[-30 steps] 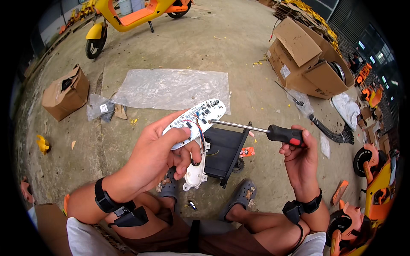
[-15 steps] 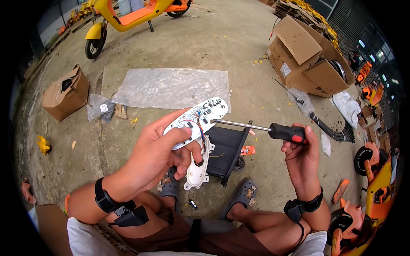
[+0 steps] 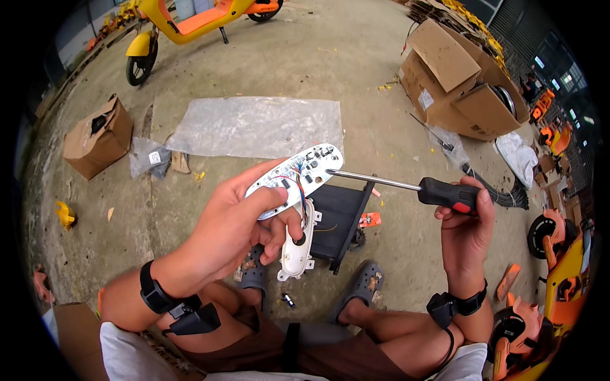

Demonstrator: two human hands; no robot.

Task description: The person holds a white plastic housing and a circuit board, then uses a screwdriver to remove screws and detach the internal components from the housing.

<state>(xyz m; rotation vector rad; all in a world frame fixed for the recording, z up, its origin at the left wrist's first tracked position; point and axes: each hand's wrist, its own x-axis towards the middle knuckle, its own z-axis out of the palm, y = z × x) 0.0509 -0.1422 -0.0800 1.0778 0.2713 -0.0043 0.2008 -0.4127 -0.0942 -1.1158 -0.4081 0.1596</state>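
My left hand (image 3: 244,213) grips a white oval circuit board (image 3: 298,180) between thumb and fingers, tilted up to the right. Coloured wires (image 3: 301,187) run from the board down toward a white plastic housing (image 3: 297,257), which hangs below it against the fingers of the same hand. In my right hand (image 3: 467,232) is a screwdriver (image 3: 448,195) with a black and red handle, its shaft pointing left. The tip lies at the board's right edge; whether it touches cannot be made out. Under the housing, a black panel-like frame (image 3: 333,219) rests on the ground.
A clear plastic sheet (image 3: 254,127) lies ahead on the concrete. Cardboard boxes stand at the left (image 3: 98,143) and right (image 3: 445,95). Black cables (image 3: 505,193) lie to the right. A yellow scooter (image 3: 190,28) stands at the far side; orange scooter parts (image 3: 562,279) crowd the right edge.
The screwdriver and my right hand have shifted right and slightly up, taking the tip from the board's face to its edge. The board has moved slightly right.
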